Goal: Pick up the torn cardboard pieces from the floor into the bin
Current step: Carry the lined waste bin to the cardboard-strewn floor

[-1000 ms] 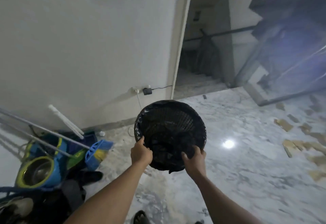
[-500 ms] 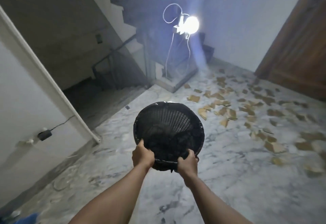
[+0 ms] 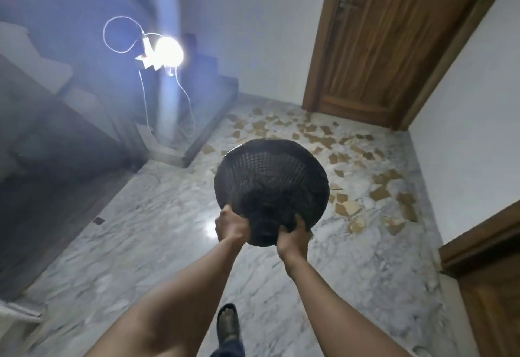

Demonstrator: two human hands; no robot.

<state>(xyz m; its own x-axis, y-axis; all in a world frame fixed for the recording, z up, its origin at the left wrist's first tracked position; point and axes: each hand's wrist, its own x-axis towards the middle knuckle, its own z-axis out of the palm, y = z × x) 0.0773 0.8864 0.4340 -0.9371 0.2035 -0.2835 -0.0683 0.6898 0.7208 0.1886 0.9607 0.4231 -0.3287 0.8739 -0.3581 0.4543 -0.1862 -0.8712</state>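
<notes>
Both hands clamp the bin (image 3: 271,185) by its near rim, carried above the floor (image 3: 140,230): left hand (image 3: 231,225), right hand (image 3: 292,237). Torn cardboard pieces (image 3: 346,207) lie scattered ahead toward the door (image 3: 380,41). Collection apparently not yet begun; every visible piece left
</notes>
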